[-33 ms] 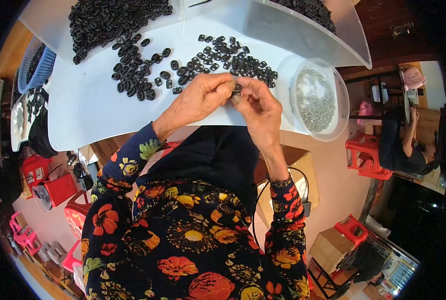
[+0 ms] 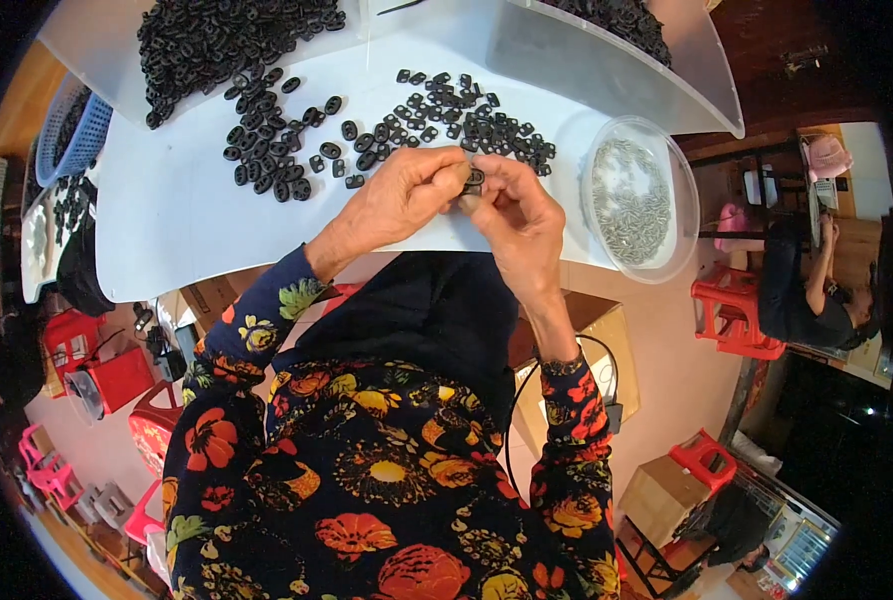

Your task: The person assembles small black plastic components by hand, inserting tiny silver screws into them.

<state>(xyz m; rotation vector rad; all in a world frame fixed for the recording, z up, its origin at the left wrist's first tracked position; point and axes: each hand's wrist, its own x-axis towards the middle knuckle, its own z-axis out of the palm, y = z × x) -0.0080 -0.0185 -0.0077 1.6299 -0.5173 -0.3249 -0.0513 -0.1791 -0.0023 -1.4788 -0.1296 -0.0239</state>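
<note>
My left hand [image 2: 416, 192] and my right hand [image 2: 519, 210] meet over the near part of the white tabletop. Between their fingertips is a small black two-holed plastic cord lock part [image 2: 476, 177]. Both hands pinch closed around it, and the fingers cover most of it. Just beyond my hands lies a loose spread of small black blocks with holes [image 2: 476, 125]. Left of it are black oval pieces with two holes [image 2: 266, 150]. A round clear tub [image 2: 684, 215] on the right holds many small silvery springs [image 2: 631, 205].
A heap of black pieces [image 2: 206, 50] fills a translucent bin at the back left. Another translucent bin [image 2: 616, 75] stands back right. A blue basket [image 2: 86, 135] is at the far left. Red stools [image 2: 731, 310] and a seated person [image 2: 816, 290] are off to the right.
My fingertips shift very slightly around the small black part. Nothing else visibly moves.
</note>
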